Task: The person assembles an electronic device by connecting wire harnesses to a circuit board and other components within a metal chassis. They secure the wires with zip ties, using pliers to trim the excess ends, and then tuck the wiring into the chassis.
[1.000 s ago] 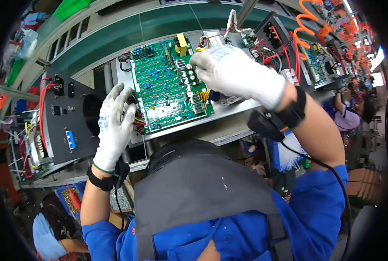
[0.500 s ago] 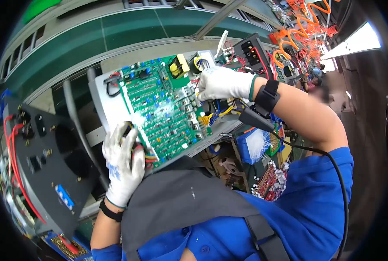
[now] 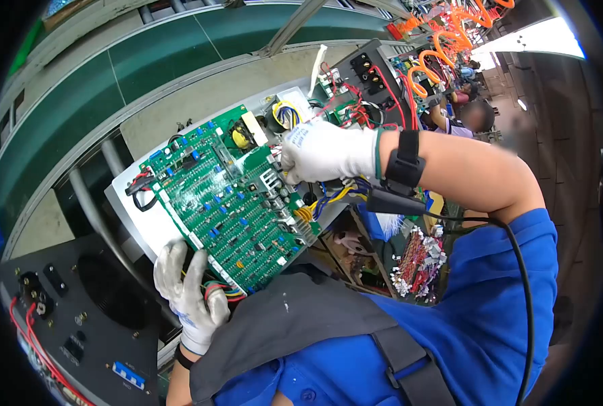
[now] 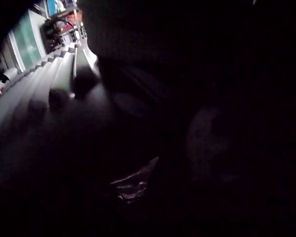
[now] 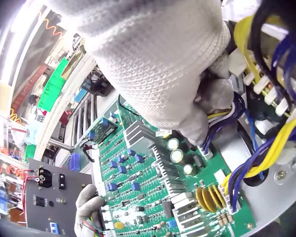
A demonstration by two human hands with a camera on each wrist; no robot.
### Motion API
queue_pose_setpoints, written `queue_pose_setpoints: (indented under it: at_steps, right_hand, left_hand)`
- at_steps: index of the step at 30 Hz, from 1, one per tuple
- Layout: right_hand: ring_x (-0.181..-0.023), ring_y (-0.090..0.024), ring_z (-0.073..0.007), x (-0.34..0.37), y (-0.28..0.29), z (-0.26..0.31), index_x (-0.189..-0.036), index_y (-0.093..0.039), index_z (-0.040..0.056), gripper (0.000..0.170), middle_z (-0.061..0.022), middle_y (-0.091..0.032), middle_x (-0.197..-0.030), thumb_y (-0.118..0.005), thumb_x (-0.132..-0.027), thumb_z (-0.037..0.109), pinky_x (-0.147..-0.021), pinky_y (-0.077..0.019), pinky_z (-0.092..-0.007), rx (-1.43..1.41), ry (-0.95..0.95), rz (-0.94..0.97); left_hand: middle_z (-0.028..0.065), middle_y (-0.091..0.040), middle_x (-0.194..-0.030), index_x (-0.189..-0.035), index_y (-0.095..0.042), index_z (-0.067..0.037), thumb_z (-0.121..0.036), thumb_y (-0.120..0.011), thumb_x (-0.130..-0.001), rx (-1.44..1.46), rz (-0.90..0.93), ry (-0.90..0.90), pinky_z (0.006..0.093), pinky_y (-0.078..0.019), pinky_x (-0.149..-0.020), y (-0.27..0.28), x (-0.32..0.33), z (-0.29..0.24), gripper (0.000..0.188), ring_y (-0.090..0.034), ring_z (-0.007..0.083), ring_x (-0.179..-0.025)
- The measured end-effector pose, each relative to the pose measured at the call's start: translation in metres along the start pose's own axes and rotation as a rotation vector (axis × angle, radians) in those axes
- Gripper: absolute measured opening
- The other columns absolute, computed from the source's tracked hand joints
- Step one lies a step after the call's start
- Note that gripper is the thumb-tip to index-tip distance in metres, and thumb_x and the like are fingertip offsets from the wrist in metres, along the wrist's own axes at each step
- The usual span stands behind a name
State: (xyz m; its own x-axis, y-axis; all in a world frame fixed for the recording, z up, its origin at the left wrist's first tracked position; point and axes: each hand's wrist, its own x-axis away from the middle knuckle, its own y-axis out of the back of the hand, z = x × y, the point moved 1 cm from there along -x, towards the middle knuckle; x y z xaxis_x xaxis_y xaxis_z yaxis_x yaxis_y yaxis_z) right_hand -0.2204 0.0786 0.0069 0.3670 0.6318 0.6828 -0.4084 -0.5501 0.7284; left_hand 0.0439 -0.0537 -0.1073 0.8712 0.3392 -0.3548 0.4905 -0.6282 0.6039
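A green circuit board lies on a metal plate in front of the person. At its right edge, the gloved right hand pinches a wire connector. In the right wrist view, blue, white and yellow wires run between those fingers, whose tips sit right at the board; the connector is mostly hidden. The gloved left hand rests at the board's left edge beside red, yellow and green wires, thumb apart from the fingers. Mostly dark, the left wrist view leaves its grip unseen.
Left of the board stands a black panel with a blue switch. Another black panel with red wires stands at the back right. Orange coiled hoses hang beyond it. Metal rollers run beneath the plate.
The head view has swung, so the board appears lower and turned. The right hand has moved from above the board to its right edge wires. The left hand stays by the left edge.
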Motion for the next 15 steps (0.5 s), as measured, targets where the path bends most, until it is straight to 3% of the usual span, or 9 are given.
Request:
queue_pose_setpoints:
  at_steps: [1,3,5,6,8,10,12,15]
  right_hand:
    - [-0.073,-0.066,-0.0291,0.002,0.007,0.001,-0.083,-0.071,0.0057,0.022,-0.0138,-0.066,-0.074,-0.069,-0.076,0.027,-0.067,-0.0500,-0.0392,-0.007,0.001,0.076]
    - [-0.073,-0.066,-0.0298,0.007,0.013,0.006,-0.081,-0.070,0.0051,0.020,-0.0144,-0.066,-0.073,-0.068,-0.076,0.024,-0.068,-0.0499,-0.0401,0.085,0.040,-0.014]
    - [-0.076,-0.065,-0.0304,0.016,0.014,-0.004,-0.083,-0.070,0.0071,0.017,-0.0137,-0.066,-0.075,-0.065,-0.078,0.022,-0.069,-0.0498,-0.0400,0.002,0.116,-0.215]
    - [-0.080,-0.065,-0.0301,0.018,0.012,-0.007,-0.086,-0.070,0.0099,0.015,-0.0120,-0.066,-0.080,-0.062,-0.080,0.022,-0.071,-0.0500,-0.0389,0.023,0.176,-0.463]
    - [-0.083,-0.065,-0.0293,0.020,0.009,-0.016,-0.089,-0.070,0.0104,0.017,-0.0117,-0.067,-0.085,-0.062,-0.082,0.024,-0.073,-0.0503,-0.0374,-0.014,0.164,-0.496]
    - [-0.083,-0.065,-0.0292,0.013,0.006,-0.017,-0.090,-0.070,0.0096,0.019,-0.0122,-0.067,-0.086,-0.062,-0.082,0.025,-0.074,-0.0503,-0.0373,0.004,0.199,-0.567]
    - [-0.085,-0.065,-0.0288,0.000,0.008,-0.016,-0.090,-0.070,0.0063,0.024,-0.0139,-0.067,-0.085,-0.065,-0.080,0.028,-0.073,-0.0501,-0.0375,0.016,0.049,-0.257]
    - [-0.083,-0.066,-0.0289,-0.010,0.013,-0.018,-0.089,-0.070,0.0033,0.030,-0.0157,-0.068,-0.085,-0.068,-0.078,0.031,-0.072,-0.0501,-0.0379,-0.031,0.069,-0.196]
  left_hand:
    - [0.0204,-0.051,-0.125,-0.110,-0.062,-0.002,-0.026,-0.051,-0.067,-0.019,-0.004,-0.009,0.0522,-0.0276,-0.103,0.001,0.002,-0.001,0.050,-0.042,0.0413,-0.121]
    - [0.0204,-0.050,-0.127,-0.112,-0.062,-0.002,-0.022,-0.052,-0.067,-0.043,0.023,0.010,0.0505,-0.0250,-0.106,0.003,0.002,-0.002,0.050,-0.041,0.0397,-0.124]
    - [0.0199,-0.050,-0.128,-0.113,-0.061,-0.003,-0.015,-0.052,-0.067,-0.055,0.011,0.016,0.0498,-0.0234,-0.108,0.006,0.002,-0.008,0.048,-0.041,0.0380,-0.125]
    - [0.0195,-0.051,-0.128,-0.114,-0.061,-0.004,-0.012,-0.052,-0.068,-0.034,0.002,0.020,0.0502,-0.0231,-0.108,0.004,0.002,-0.008,0.048,-0.041,0.0379,-0.125]
    - [0.0182,-0.051,-0.126,-0.114,-0.061,-0.004,-0.004,-0.051,-0.068,-0.012,-0.005,0.033,0.0498,-0.0231,-0.109,0.005,0.000,-0.014,0.047,-0.042,0.0371,-0.125]
    - [0.0200,-0.051,-0.127,-0.114,-0.061,-0.002,-0.010,-0.048,-0.073,-0.056,0.014,0.034,0.0490,-0.0246,-0.108,0.008,0.000,-0.016,0.044,-0.041,0.0385,-0.126]
    - [0.0214,-0.051,-0.127,-0.114,-0.060,0.000,-0.015,-0.045,-0.078,-0.082,0.032,0.036,0.0475,-0.0266,-0.108,0.008,0.000,-0.017,0.042,-0.040,0.0395,-0.127]
    - [0.0204,-0.051,-0.128,-0.114,-0.060,-0.001,-0.013,-0.045,-0.076,-0.058,-0.001,0.021,0.0477,-0.0267,-0.108,0.006,0.001,-0.015,0.043,-0.041,0.0396,-0.127]
